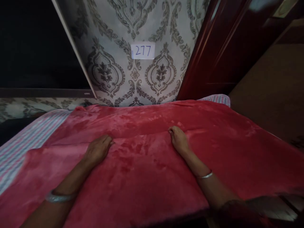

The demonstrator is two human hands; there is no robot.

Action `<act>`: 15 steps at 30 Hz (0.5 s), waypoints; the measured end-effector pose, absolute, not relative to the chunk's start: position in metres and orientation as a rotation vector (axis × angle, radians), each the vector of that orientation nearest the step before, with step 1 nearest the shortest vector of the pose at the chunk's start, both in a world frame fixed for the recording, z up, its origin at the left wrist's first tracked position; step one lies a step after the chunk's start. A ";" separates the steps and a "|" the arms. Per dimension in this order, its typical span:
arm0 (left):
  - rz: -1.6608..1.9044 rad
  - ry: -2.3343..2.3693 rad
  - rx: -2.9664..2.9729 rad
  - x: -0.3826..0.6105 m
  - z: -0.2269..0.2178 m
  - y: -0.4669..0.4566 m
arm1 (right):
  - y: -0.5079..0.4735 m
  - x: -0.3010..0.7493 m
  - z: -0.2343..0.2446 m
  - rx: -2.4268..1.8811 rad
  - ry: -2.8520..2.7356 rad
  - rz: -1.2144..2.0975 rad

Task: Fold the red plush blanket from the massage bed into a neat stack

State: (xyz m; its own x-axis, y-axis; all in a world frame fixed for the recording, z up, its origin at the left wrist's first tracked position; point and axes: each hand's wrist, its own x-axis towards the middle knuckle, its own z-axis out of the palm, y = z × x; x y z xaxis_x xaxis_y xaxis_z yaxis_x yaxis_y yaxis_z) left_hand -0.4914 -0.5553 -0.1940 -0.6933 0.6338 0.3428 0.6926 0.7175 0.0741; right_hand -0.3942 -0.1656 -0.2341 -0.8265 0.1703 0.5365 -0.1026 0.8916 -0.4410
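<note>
A red plush blanket (142,177) lay spread across most of the view, over a striped cloth (35,136) that showed at the far left and in a small rounded corner at the far right. A raised edge, like a fold, ran crosswise through the middle of the blanket, and both hands were on it, well apart from each other.

The left hand (98,148) had its fingers curled together, pinching the blanket along that edge; its fingertips were partly hidden. The right hand (179,138) gripped the same edge farther right, thumb and fingers pressed together on the fabric. A broad silver bangle (60,198) circled the left wrist, a thinner bangle (205,175) the right.

Behind the blanket rose a wall of damask wallpaper (104,72), bearing a white paper label (142,50) handwritten "277". A dark screen (38,44) stood at the upper left, and glossy dark-red woodwork (218,47) at the upper right. The near right edge was blurred.
</note>
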 end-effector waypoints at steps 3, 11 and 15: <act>-0.302 -2.698 -1.025 -0.490 -0.193 -0.554 | -0.165 -0.394 -0.239 -0.064 -2.518 0.624; -0.341 -2.788 -0.984 -0.486 -0.188 -0.555 | -0.160 -0.393 -0.242 -0.007 -2.688 0.643; -0.449 -2.758 -1.063 -0.483 -0.183 -0.565 | -0.159 -0.387 -0.239 0.148 -2.673 0.695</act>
State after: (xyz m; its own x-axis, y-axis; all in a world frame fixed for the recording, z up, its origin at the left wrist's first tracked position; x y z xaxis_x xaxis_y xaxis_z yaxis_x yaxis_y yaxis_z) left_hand -0.4829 -0.5652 -0.1834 -0.7370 0.6296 0.2459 0.6751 0.7036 0.2218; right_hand -0.3867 -0.1587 -0.2389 -0.9245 -0.0075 0.3810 -0.1921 0.8727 -0.4489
